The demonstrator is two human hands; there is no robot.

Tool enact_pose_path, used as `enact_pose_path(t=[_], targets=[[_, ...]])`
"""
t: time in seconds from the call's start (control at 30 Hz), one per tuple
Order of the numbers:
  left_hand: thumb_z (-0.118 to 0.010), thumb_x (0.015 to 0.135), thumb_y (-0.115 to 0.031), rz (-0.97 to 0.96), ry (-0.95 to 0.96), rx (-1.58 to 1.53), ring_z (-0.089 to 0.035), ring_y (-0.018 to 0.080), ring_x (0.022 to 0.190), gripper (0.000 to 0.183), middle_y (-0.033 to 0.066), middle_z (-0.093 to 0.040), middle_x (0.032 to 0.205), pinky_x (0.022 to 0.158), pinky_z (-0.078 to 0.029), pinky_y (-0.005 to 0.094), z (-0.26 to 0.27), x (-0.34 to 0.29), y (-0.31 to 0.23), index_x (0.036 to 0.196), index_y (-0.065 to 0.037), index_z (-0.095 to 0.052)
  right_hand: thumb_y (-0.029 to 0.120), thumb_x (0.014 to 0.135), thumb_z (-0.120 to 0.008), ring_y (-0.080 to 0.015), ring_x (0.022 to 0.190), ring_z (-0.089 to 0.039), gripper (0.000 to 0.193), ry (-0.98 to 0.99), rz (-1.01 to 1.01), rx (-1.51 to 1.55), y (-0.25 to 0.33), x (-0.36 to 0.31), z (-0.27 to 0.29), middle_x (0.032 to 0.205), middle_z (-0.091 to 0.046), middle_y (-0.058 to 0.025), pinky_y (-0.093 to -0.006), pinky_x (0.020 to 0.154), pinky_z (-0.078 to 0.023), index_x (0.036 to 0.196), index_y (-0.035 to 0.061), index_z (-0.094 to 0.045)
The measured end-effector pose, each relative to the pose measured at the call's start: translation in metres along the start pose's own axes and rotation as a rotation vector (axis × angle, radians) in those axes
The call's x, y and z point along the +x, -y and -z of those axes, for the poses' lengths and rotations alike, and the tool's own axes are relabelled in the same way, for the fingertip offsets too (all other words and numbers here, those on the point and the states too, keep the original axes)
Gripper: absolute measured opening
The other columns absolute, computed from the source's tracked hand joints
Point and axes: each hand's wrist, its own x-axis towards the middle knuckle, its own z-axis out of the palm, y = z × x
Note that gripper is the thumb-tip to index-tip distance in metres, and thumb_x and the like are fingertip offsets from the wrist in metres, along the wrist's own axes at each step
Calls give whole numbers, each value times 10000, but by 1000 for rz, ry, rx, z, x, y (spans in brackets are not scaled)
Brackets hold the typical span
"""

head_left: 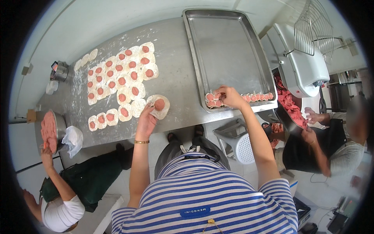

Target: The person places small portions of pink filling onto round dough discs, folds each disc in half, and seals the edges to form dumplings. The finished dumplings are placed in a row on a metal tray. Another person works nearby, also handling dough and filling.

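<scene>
At far left, a metal bowl contains pink filling; a co-worker's hand is at it. On the tabletop, a short strip of wrappers shows no filling. Beside it, the main block of wrappers carries one portion each; these appear portioned but not yet shaped. One bare wrapper lies near the front edge. The left hand grips a topped, open wrapper by its edge. The tray holds shaped pieces along its near side only; most of its base is judged left to fill. The right hand is bent over the near-left corner cluster; whether it grips a piece cannot be determined.
</scene>
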Motion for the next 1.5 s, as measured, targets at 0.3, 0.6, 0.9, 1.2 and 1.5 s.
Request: enact_pose_path(t=[0.3, 0.6, 0.9, 1.2, 1.5], targets=[[-515, 893, -80, 59, 71, 44, -561, 211, 1125, 365, 91, -552, 1210, 916, -493, 335, -10, -1, 15, 1246, -19, -444, -72, 655, -535, -298, 811, -661, 392, 41, -59, -76, -1, 5, 3, 945, -663, -166, -341, 740, -524, 1002, 25, -689], [-502, 902, -61, 83, 104, 68, -562, 150, 1060, 256, 46, -556, 1125, 908, -466, 291, -21, -3, 17, 1156, -34, -477, -38, 654, -554, -308, 786, -668, 333, 7, -130, -116, 7, 2, 3, 885, -671, -205, -365, 714, -524, 959, -1, -683], [-501, 896, -67, 144, 155, 81, -561, 194, 1101, 336, 84, -540, 1191, 916, -484, 320, -10, 0, 34, 1223, -24, -438, -32, 669, -571, -334, 759, -661, 359, 45, -72, -156, -10, 12, 0, 845, -677, -190, -371, 723, -519, 991, 48, -708], [-484, 906, -82, 189, 164, 119, -562, 197, 1106, 364, 112, -545, 1201, 912, -484, 319, -14, 2, 37, 1253, 7, -414, -25, 679, -578, -355, 834, -652, 325, 112, -173, -164, 4, 15, 5, 884, -665, -218, -387, 757, -511, 959, 58, -720], [-459, 912, -81, 201, 195, 67, -549, 204, 1128, 365, 115, -532, 1220, 943, -467, 333, -25, -3, 37, 1265, -5, -400, -9, 704, -571, -343, 842, -647, 345, 35, -126, -184, 7, 21, 0, 933, -665, -201, -391, 743, -502, 1017, 59, -700]])
